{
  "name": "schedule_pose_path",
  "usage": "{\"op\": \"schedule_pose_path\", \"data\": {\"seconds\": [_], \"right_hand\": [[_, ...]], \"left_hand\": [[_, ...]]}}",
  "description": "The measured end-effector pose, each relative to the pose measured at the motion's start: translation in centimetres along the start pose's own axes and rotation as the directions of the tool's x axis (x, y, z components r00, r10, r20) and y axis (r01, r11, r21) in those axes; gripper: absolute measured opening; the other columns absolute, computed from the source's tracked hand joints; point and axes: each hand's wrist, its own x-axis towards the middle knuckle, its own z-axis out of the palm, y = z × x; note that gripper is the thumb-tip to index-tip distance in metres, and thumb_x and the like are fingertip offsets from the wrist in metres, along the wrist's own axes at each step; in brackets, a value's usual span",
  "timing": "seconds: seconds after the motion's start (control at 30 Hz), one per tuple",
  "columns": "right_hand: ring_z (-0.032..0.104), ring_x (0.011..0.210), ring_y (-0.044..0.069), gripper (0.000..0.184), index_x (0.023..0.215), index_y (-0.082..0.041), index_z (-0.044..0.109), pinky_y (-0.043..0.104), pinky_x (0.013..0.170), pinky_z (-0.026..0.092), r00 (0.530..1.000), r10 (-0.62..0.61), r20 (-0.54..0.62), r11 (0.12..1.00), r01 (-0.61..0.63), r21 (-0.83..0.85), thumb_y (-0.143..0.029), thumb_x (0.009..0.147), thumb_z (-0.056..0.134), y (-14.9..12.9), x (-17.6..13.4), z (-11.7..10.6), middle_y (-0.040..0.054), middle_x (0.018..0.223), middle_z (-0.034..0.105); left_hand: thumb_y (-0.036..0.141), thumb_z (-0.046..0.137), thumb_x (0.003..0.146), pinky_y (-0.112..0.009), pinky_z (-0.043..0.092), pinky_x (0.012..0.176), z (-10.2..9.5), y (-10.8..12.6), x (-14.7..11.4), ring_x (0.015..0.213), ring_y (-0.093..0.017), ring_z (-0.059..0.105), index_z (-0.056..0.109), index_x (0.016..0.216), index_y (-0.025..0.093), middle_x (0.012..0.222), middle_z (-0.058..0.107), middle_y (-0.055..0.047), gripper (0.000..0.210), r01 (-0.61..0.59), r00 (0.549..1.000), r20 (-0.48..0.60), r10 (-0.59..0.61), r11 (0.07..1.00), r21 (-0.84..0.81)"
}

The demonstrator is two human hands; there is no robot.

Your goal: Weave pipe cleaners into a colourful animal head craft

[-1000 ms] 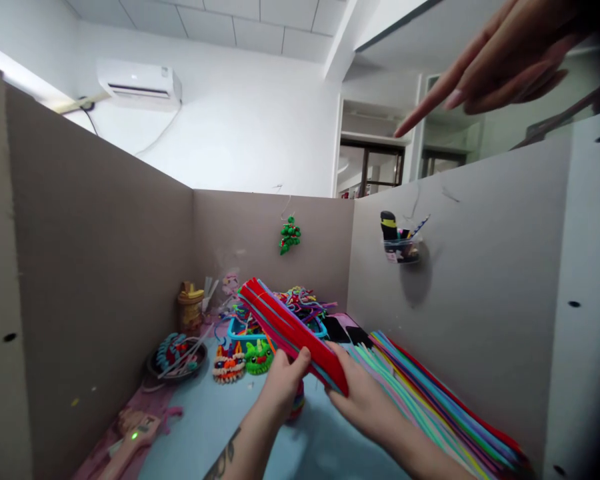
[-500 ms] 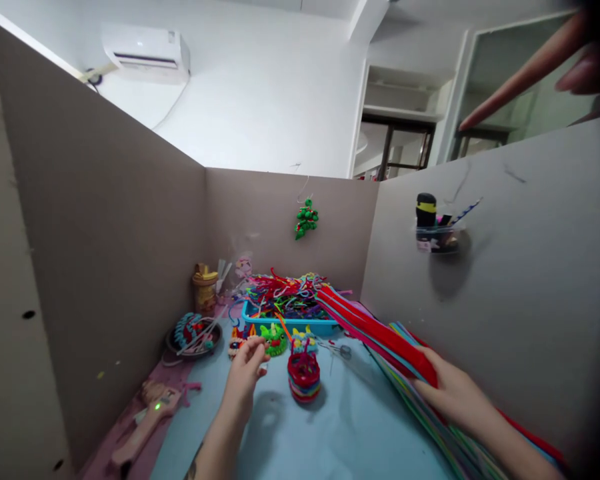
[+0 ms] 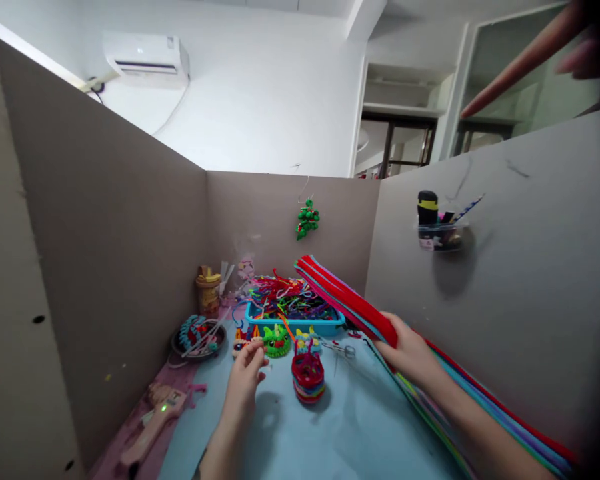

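Note:
My right hand [image 3: 405, 347] is closed around a long bundle of fuzzy pipe cleaners [image 3: 347, 297], mostly red with light blue and pink strands. Its far end is raised above the table, in front of the blue tray. My left hand [image 3: 245, 377] hovers over the table with fingers loosely bent and the thumb apart, holding nothing I can see. Between the hands stands a small round basket [image 3: 308, 379] of red and multicoloured pipe cleaners. Behind it lie a green fuzzy figure [image 3: 277, 341] and a yellow-blue one [image 3: 307, 340].
A blue tray [image 3: 325, 328] heaped with pipe cleaners stands at the back. Scissors [image 3: 347, 351] lie on the right. At left are a dark bowl [image 3: 180, 350] and a pink glue gun [image 3: 153, 427]. Grey partitions enclose the table. Another person's hand [image 3: 535, 60] points in, upper right.
My right hand has moved left and slightly up, and the bundle's far end has swung left and higher over the tray. My left hand has hardly moved.

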Motion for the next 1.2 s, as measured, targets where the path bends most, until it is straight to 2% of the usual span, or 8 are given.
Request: {"op": "schedule_pose_path", "data": {"seconds": [0.2,0.33,0.47,0.53,0.6,0.8,1.07,1.2], "right_hand": [[0.060,0.093,0.020,0.046,0.113,-0.019,0.048,0.030,0.082,0.045,0.966,-0.250,-0.063,0.965,0.254,0.073,-0.018,0.068,0.051,-7.9,5.5,1.9,0.0056,0.105,0.063],[0.057,0.099,0.020,0.050,0.116,-0.019,0.048,0.031,0.088,0.043,0.941,-0.338,-0.007,0.928,0.335,0.160,-0.012,0.066,0.050,-10.1,3.8,3.8,0.0054,0.110,0.060],[0.053,0.108,0.021,0.057,0.121,-0.020,0.044,0.033,0.094,0.040,0.941,-0.327,0.088,0.916,0.292,0.275,-0.008,0.065,0.050,-10.2,-1.5,6.5,0.0069,0.118,0.056],[0.052,0.110,0.022,0.059,0.125,-0.021,0.040,0.035,0.095,0.040,0.938,-0.311,0.155,0.909,0.246,0.337,-0.012,0.069,0.053,-9.9,-4.0,7.7,0.0083,0.121,0.054],[0.049,0.114,0.023,0.063,0.128,-0.020,0.037,0.037,0.097,0.039,0.930,-0.299,0.215,0.905,0.204,0.373,-0.017,0.069,0.058,-9.3,-5.7,8.4,0.0098,0.125,0.051],[0.047,0.112,0.023,0.051,0.122,-0.019,0.043,0.039,0.097,0.039,0.923,-0.367,0.119,0.894,0.314,0.319,-0.018,0.073,0.059,-7.2,-6.8,7.0,0.0100,0.120,0.050],[0.050,0.097,0.023,0.029,0.108,-0.017,0.053,0.039,0.088,0.044,0.896,-0.439,0.071,0.898,0.435,0.069,-0.011,0.080,0.051,-8.4,-7.5,5.8,0.0085,0.103,0.057],[0.050,0.093,0.023,0.026,0.101,-0.017,0.056,0.040,0.083,0.046,0.907,-0.406,0.111,0.911,0.411,-0.031,-0.008,0.078,0.050,-8.9,-7.6,6.5,0.0085,0.097,0.057]], "left_hand": [[0.050,0.066,0.063,-0.024,0.038,0.061,-0.7,-0.6,0.3,0.076,-0.015,0.058,0.060,0.095,0.021,0.098,0.065,-0.007,0.044,-0.004,1.000,-0.030,0.004,1.000,-0.001],[0.053,0.066,0.065,-0.025,0.041,0.064,-0.8,-0.2,0.2,0.087,-0.018,0.059,0.060,0.102,0.022,0.108,0.062,-0.008,0.048,-0.046,0.999,-0.004,0.046,0.995,-0.083],[0.053,0.068,0.065,-0.029,0.046,0.081,0.2,1.1,-0.6,0.110,-0.023,0.054,0.055,0.114,0.025,0.124,0.055,-0.009,0.058,-0.114,0.978,0.110,0.177,0.896,-0.428],[0.050,0.070,0.064,-0.034,0.047,0.086,1.2,1.8,-1.3,0.108,-0.026,0.056,0.057,0.111,0.020,0.116,0.061,-0.011,0.057,-0.064,0.962,0.190,0.198,0.835,-0.546],[0.045,0.068,0.070,-0.037,0.049,0.085,2.2,2.2,-2.0,0.099,-0.026,0.061,0.059,0.107,0.013,0.103,0.066,-0.013,0.049,0.057,0.963,0.247,0.111,0.809,-0.585],[0.022,0.054,0.084,-0.032,0.055,0.077,3.8,2.4,-1.8,0.068,-0.015,0.067,0.060,0.097,0.012,0.076,0.070,-0.006,0.017,-0.033,0.998,-0.063,-0.011,0.753,-0.657],[0.059,0.021,0.087,-0.032,0.054,0.073,3.4,2.0,-1.3,0.079,-0.020,0.067,0.063,0.103,0.010,0.083,0.070,-0.013,0.067,0.074,0.997,0.035,-0.075,0.618,-0.782],[0.060,0.020,0.087,-0.031,0.054,0.070,3.4,1.8,-1.4,0.074,-0.019,0.067,0.064,0.101,0.011,0.078,0.070,-0.011,0.067,0.055,0.997,0.012,-0.075,0.614,-0.788]]}}
